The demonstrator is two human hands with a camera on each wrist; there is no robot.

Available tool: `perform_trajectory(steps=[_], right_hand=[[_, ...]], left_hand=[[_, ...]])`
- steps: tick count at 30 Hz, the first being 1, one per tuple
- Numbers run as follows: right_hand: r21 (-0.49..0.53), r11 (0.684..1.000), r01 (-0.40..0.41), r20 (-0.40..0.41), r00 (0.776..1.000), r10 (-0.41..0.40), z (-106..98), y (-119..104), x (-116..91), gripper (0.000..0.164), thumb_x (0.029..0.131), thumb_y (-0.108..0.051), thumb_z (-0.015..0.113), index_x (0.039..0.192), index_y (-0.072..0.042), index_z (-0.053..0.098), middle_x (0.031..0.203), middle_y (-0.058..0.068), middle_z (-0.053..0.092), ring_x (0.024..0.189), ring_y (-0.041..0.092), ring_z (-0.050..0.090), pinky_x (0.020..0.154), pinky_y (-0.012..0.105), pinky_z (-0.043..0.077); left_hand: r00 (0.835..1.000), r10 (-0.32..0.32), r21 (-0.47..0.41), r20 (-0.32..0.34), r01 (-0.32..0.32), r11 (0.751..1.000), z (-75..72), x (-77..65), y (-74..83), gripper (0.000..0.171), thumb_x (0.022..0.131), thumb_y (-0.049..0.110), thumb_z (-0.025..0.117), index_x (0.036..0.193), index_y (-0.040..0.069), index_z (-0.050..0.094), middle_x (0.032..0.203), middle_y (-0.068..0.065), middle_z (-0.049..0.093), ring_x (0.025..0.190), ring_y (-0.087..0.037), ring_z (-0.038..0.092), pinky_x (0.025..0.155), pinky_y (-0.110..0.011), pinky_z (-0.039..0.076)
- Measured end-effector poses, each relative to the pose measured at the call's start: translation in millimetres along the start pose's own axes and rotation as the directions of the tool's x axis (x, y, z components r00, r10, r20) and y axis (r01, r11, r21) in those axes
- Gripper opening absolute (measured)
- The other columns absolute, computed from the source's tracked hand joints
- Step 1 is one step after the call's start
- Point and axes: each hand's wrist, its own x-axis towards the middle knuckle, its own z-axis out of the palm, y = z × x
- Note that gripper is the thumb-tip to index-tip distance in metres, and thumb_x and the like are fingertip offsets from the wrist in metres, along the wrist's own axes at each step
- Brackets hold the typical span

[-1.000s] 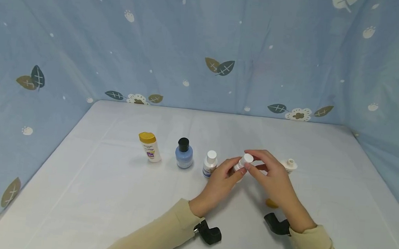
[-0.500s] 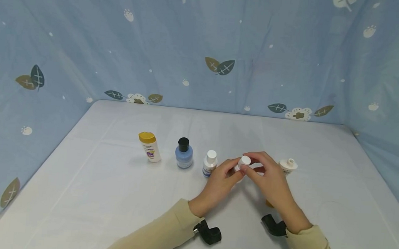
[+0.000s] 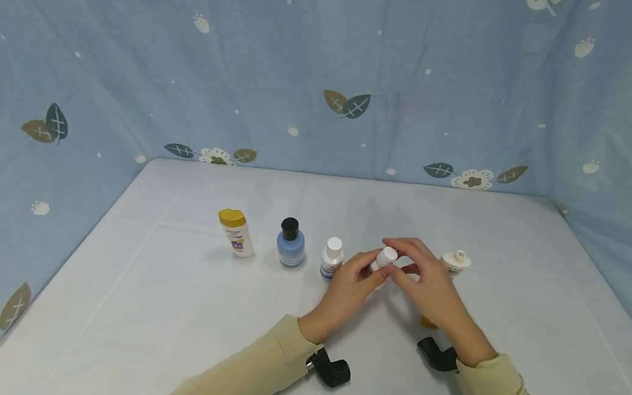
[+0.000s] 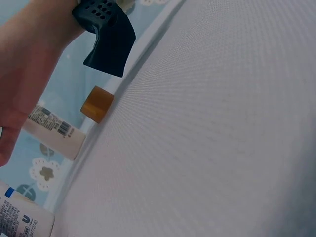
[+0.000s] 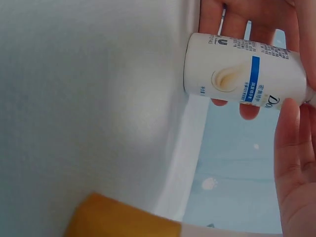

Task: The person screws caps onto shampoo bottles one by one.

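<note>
My left hand (image 3: 345, 288) grips the body of a small white lotion bottle (image 5: 237, 71) with a blue stripe on its label. The thumb and fingers of my right hand (image 3: 433, 288) pinch the bottle's white cap (image 3: 389, 254) from the right. In the right wrist view, the left fingers wrap behind the bottle and the cap end runs off the right edge. The left wrist view catches the right hand (image 4: 24, 69) and the bottle's lower part. To the right stands a white bottle (image 3: 456, 262) with a bare neck, partly behind the right hand.
An orange-yellow cap (image 4: 97, 104) sits on the table (image 3: 176, 310) near the right wrist. Left of my hands stand a white bottle with white cap (image 3: 332, 260), a blue bottle with black cap (image 3: 291, 248) and a white bottle with yellow cap (image 3: 237, 235). Blue curtains (image 3: 292, 67) surround the table.
The bottle's capped top has tipped slightly left. My right fingers have shifted a little around the cap, and the right wrist moved left, then slightly back. The left hand stays nearly still.
</note>
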Motion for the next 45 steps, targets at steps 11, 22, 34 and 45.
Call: perform_trajectory(steps=[11, 22, 34, 45], right_hand=[[0.077, 0.997, 0.007, 0.000, 1.000, -0.007, 1, 7, 0, 0.032, 0.089, -0.021, 0.056, 0.121, -0.025, 0.055, 0.113, -0.012, 0.052, 0.100, 0.004, 0.048, 0.075, 0.021, 0.046], [0.097, 0.992, -0.078, -0.014, 0.997, 0.079, 4, 6, 0, 0.033, 0.082, -0.034, 0.064, 0.112, -0.024, 0.055, 0.108, -0.010, 0.053, 0.097, 0.005, 0.049, 0.076, 0.023, 0.046], [0.150, 0.986, -0.073, -0.005, 0.997, 0.074, 5, 5, 0, 0.045, 0.082, -0.029, 0.065, 0.123, -0.019, 0.050, 0.108, -0.005, 0.053, 0.099, 0.009, 0.047, 0.076, 0.022, 0.046], [0.086, 0.996, 0.008, 0.027, 1.000, -0.010, 3, 7, -1, 0.036, 0.089, -0.020, 0.055, 0.124, -0.031, 0.050, 0.113, -0.012, 0.049, 0.100, 0.004, 0.046, 0.077, 0.032, 0.046]], left_hand=[[1.000, 0.011, -0.020, 0.011, -0.011, 1.000, 4.3, 4.5, -22.5, 0.034, 0.086, 0.035, 0.057, 0.119, 0.028, 0.055, 0.104, 0.008, 0.055, 0.089, -0.008, 0.051, 0.075, -0.025, 0.046], [1.000, -0.001, -0.030, 0.011, 0.001, 1.000, -2.5, -3.0, 9.9, 0.036, 0.088, 0.017, 0.057, 0.123, 0.009, 0.053, 0.112, -0.002, 0.054, 0.097, -0.010, 0.051, 0.080, -0.027, 0.045], [1.000, -0.026, -0.008, 0.004, 0.026, 1.000, -2.6, -2.8, 9.9, 0.036, 0.088, 0.017, 0.057, 0.123, 0.010, 0.053, 0.113, 0.000, 0.054, 0.100, -0.008, 0.050, 0.083, -0.024, 0.043], [1.000, 0.025, -0.020, 0.012, -0.024, 0.999, -1.9, -1.6, 8.6, 0.032, 0.088, 0.017, 0.057, 0.119, 0.009, 0.056, 0.108, -0.003, 0.056, 0.094, -0.010, 0.051, 0.078, -0.024, 0.045]])
